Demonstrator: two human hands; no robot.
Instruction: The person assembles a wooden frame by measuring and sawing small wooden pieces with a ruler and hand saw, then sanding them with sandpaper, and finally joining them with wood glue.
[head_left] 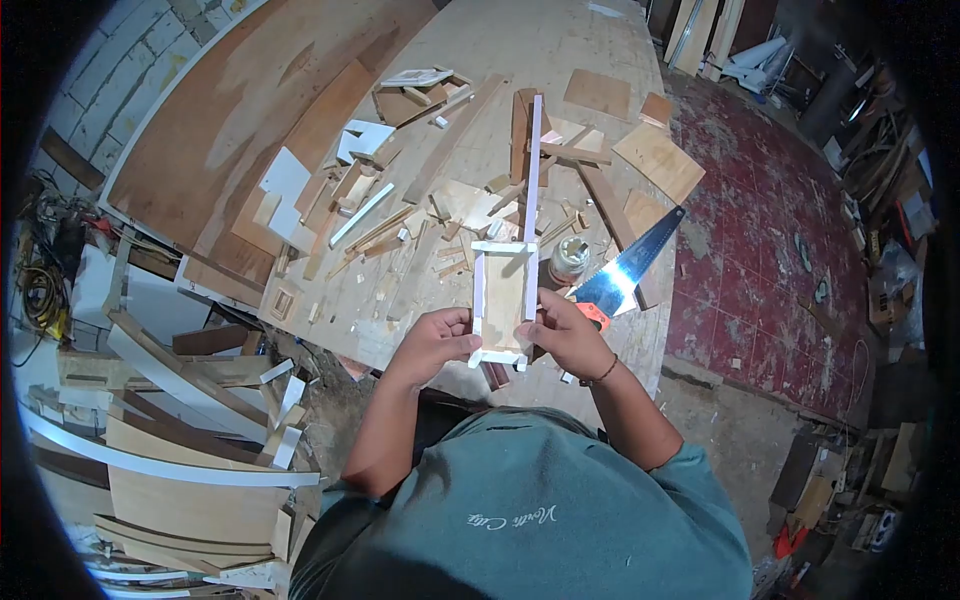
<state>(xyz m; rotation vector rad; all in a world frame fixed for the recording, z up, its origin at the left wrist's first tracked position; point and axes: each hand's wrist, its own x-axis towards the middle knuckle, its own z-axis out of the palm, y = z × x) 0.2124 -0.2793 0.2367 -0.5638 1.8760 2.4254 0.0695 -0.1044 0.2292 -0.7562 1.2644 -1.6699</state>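
Both hands hold a small rectangular wooden frame point(480, 290) with pale edges, near the front edge of the workbench. My left hand point(438, 345) pinches its lower left corner. Fingers of my right hand point(570, 338) close round the lower right side, the thumb on the frame. A long thin pale strip point(533, 170) runs away from the frame's upper right corner. Right of the frame stands a glass jar point(569, 259) with something inside. Beside my right hand lies a handsaw point(632, 268) with an orange handle, its blade pointing up and right.
Wood offcuts and sticks point(375, 236) are scattered over the workbench point(560, 40). Flat plywood pieces point(660, 162) lie at its right side. A large brown board point(230, 120) is at the left. Curved strips point(180, 465) and panels are stacked at the lower left, off the bench.
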